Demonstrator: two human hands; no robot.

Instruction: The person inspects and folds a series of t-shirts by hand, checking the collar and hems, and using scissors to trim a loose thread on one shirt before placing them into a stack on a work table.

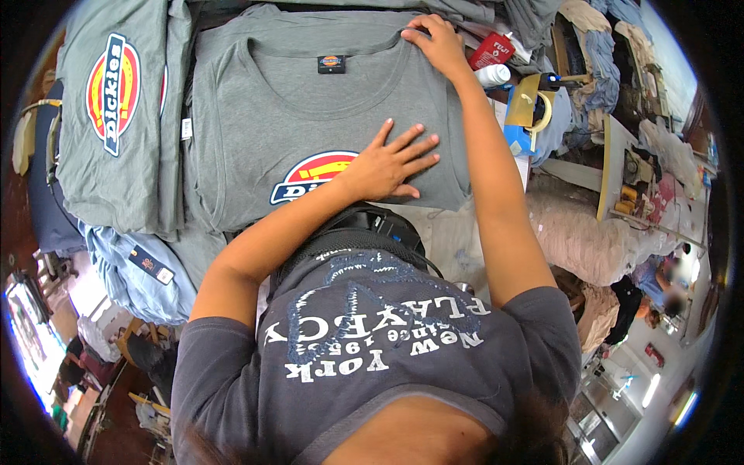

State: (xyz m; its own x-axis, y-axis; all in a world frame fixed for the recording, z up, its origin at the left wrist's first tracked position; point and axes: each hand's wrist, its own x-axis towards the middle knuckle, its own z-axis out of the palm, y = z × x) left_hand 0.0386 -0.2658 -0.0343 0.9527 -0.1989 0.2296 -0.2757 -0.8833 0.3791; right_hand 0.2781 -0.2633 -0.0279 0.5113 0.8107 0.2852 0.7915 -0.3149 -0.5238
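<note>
**Cloth-heaped workroom surrounding one scoop-necked grey knit top [325, 112]**

Bundles of pale pinkish cloth [597, 236] are crowding the room's right side, while a folded light-blue garment [155, 291] with a dark hanging tag [151, 264] is lying at the lower left. Between them the top is lying front up before the person, its neckline facing away and its red, yellow and blue printed emblem [329, 167] partly disappearing behind the left forearm. Just to its left, grey cloth with a matching print [132, 182] is lying alongside.

The left hand [381, 164] is resting palm down beside the emblem, fingers spread wide and gripping nothing; that broad contact is probably holding the fabric flat. The right hand [439, 46] is reaching to the far right shoulder of the top, fingers bent and drawn together at the edge, apparently steadying that corner. Whether they are pinching the cloth or only pressing it, I cannot tell.

Near that wrist, a red packet [492, 51], a white plastic bottle [493, 75] and a yellowish tape roll [549, 116] are sitting beyond the top's right side, perhaps for being within reach without covering the fabric.
</note>
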